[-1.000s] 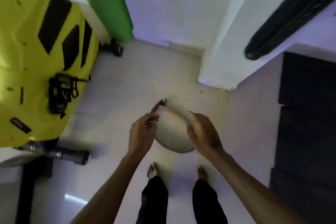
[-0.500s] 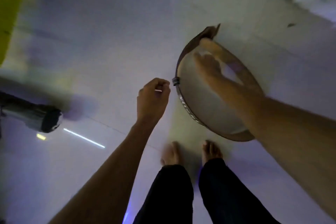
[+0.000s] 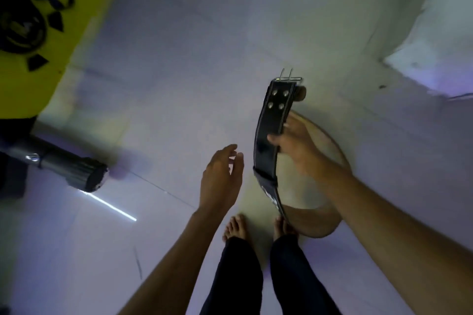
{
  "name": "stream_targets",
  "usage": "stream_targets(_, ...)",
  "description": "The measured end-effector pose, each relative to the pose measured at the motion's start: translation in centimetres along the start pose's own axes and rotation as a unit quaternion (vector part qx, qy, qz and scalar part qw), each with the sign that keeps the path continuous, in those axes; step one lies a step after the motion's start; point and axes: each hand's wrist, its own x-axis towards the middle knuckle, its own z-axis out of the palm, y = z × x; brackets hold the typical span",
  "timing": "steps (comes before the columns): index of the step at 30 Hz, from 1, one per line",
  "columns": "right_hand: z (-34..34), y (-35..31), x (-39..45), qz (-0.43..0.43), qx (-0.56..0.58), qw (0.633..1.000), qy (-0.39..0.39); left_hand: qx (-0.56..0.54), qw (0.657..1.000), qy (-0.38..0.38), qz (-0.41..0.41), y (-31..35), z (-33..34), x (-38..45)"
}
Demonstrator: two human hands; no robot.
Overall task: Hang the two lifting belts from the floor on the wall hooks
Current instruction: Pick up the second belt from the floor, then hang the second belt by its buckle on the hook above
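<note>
A black lifting belt [image 3: 271, 130] with rivets and a metal buckle at its top end is lifted off the pale floor, and my right hand [image 3: 294, 140] is shut on its middle. Its lower end curls down toward my feet, showing a brown inner side [image 3: 314, 222]. My left hand [image 3: 221, 176] hovers just left of the belt, fingers apart, holding nothing. A second belt and the wall hooks are out of sight.
A grey bar end [image 3: 76, 171] lies on the floor at the left. A yellow surface [image 3: 33, 59] with black gear on it fills the upper left. A white wall base [image 3: 435, 41] stands at the upper right. My bare feet [image 3: 238, 227] are below the belt.
The belt has come up off the floor in my right hand and turned its black outer face to the camera. My left hand let go of the buckle end and opened.
</note>
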Motion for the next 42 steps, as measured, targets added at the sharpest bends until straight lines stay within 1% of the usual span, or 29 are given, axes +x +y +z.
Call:
stream_targets(3,-4.0,-4.0,-11.2,-0.035,0.007,0.999,-0.038,0.013,0.999,-0.037,0.019,7.7,-3.6,-4.3)
stream_targets(5,-7.1,-6.4,-17.8,-0.050,-0.003,0.997,-0.052,-0.015,0.998,-0.059,0.028,13.8,-6.5,-7.4)
stream_targets(7,-10.5,-9.0,-23.5,-0.073,0.005,0.996,-0.057,-0.037,0.993,-0.083,0.071,19.9,-9.2,-10.3)
stream_targets(10,-15.3,-12.7,-31.0,-0.094,0.012,0.995,-0.040,-0.046,0.979,-0.119,0.159,27.9,-11.8,-14.3)
stream_targets(12,-18.2,-14.8,-35.5,-0.121,0.035,0.992,-0.012,-0.070,0.972,-0.132,0.183,32.7,-12.9,-17.0)
stream_targets(14,-20.7,-16.5,-39.3,-0.162,0.056,0.985,0.008,-0.089,0.965,-0.132,0.211,37.0,-13.5,-19.9)
stream_targets(16,-23.1,-17.6,-42.5,-0.194,0.078,0.978,0.016,-0.099,0.952,-0.128,0.261,40.8,-13.9,-22.8)
stream_targets(18,-25.6,-18.7,-45.7,-0.222,0.074,0.972,0.023,-0.087,0.936,-0.126,0.317,44.2,-14.3,-25.8)
stream_targets(21,-29.1,-19.8,-50.4,-0.274,0.057,0.960,0.031,-0.063,0.922,-0.117,0.364,48.5,-14.7,-30.2)
stream_targets(25,-33.0,-20.9,-56.4,-0.323,0.013,0.946,0.032,-0.070,0.899,-0.088,0.424,52.7,-15.3,-36.4)
stream_targets(28,-34.8,-22.0,-60.3,-0.357,-0.013,0.934,0.030,-0.078,0.884,-0.079,0.454,55.1,-16.0,-41.0)
stream_targets(30,-35.8,-23.2,-62.8,-0.381,-0.023,0.923,0.045,-0.092,0.870,-0.082,0.477,56.9,-16.8,-43.7)
stream_targets(32,-36.8,-24.4,-65.3,-0.407,-0.006,0.911,0.064,-0.093,0.853,-0.078,0.508,58.8,-17.5,-46.0)
stream_targets(34,-37.8,-26.0,-68.4,-0.438,0.036,0.894,0.089,-0.087,0.834,-0.067,0.541,60.7,-18.2,-48.4)
stream_targets(36,-38.6,-27.9,-71.4,-0.481,0.071,0.866,0.118,-0.110,0.820,-0.063,0.559,62.0,-19.1,-50.8)
stream_targets(39,-39.5,-30.4,-75.4,-0.536,0.082,0.819,0.186,-0.206,0.797,-0.077,0.563,64.3,-20.6,-54.9)
stream_targets(42,-40.0,-32.2,-78.9,-0.574,0.118,0.780,0.221,-0.286,0.760,-0.079,0.578,67.5,-22.3,-59.2)
